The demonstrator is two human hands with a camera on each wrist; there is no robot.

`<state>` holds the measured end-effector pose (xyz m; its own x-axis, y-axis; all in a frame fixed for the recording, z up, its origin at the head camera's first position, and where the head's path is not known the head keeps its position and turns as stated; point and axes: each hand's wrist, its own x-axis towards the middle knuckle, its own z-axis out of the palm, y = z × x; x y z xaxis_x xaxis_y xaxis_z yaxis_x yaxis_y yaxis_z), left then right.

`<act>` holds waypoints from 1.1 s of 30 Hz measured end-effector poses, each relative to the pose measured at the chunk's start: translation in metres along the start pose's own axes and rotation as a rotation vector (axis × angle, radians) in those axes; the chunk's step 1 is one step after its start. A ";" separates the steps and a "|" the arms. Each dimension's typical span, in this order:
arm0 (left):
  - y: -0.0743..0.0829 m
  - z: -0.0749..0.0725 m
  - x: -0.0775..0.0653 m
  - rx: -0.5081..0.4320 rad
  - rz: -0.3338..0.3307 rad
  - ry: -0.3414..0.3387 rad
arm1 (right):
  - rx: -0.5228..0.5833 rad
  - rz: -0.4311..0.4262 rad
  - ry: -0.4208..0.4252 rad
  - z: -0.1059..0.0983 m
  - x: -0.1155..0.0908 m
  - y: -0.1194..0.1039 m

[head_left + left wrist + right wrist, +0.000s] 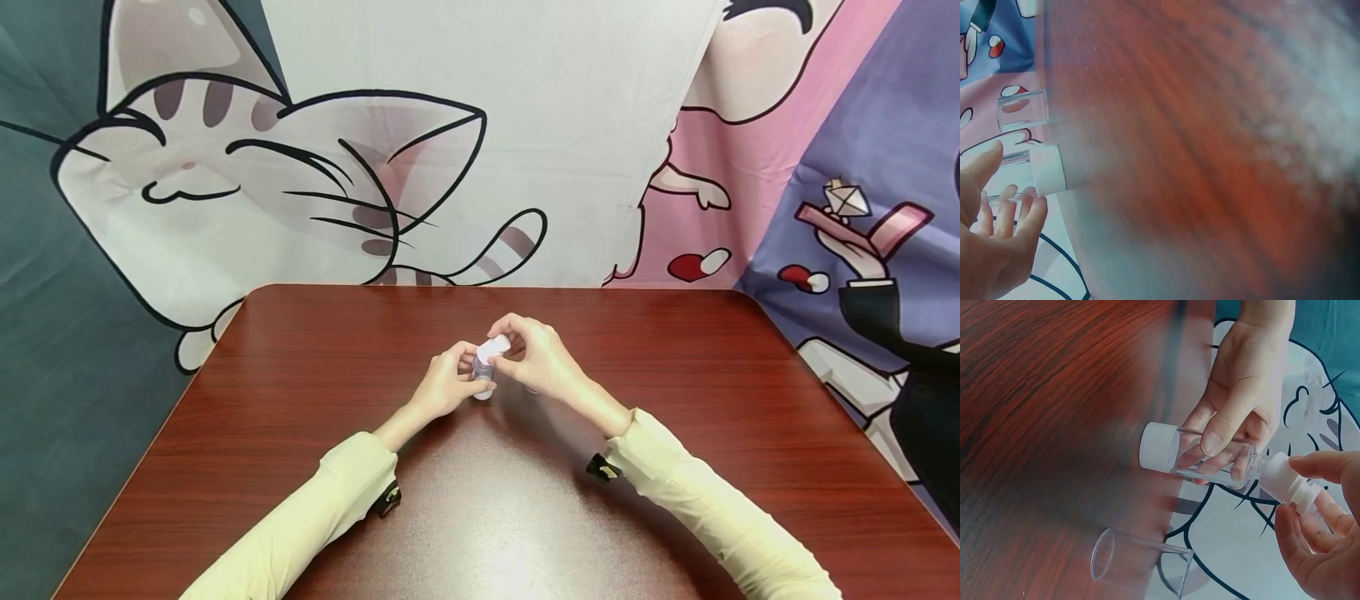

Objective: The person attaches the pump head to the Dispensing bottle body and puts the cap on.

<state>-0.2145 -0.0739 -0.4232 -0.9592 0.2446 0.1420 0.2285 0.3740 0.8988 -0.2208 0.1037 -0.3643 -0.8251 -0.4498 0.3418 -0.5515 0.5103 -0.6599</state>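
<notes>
My left hand (pixel 442 385) holds a small clear bottle (pixel 1210 464) with a white base (pixel 1159 447), which stands on the table. In the right wrist view, the thumb lies on the near side and the fingers go round behind. At the bottle's mouth, my right hand (pixel 547 364) pinches a white pump top (pixel 1282 479) between thumb and fingers. That top leans at an angle to the bottle's neck; whether it is threaded on cannot be told. A clear plastic cover (pixel 1141 559) stands close by on the table, mostly hidden by the right hand in the head view.
A glossy reddish-brown table (pixel 300 358) lies under both hands, its far edge a short way beyond them. Behind it hangs a printed cloth (pixel 585 125) with cartoon figures. Dark straps or devices (pixel 603 468) sit at the sleeve cuffs.
</notes>
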 end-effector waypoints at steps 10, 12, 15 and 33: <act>0.000 0.000 0.000 0.025 -0.011 0.003 | 0.000 -0.020 -0.002 0.001 0.000 -0.002; -0.001 0.000 0.000 0.029 -0.015 0.003 | 0.001 -0.022 -0.004 0.002 0.000 0.000; -0.001 0.000 0.000 0.034 -0.018 0.003 | -0.010 -0.031 0.001 0.004 0.000 0.001; -0.001 0.000 0.001 0.006 0.003 0.004 | 0.066 -0.027 -0.012 0.009 0.001 0.000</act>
<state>-0.2157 -0.0738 -0.4244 -0.9591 0.2424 0.1465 0.2325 0.3786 0.8959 -0.2203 0.0971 -0.3703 -0.8081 -0.4719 0.3526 -0.5643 0.4485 -0.6931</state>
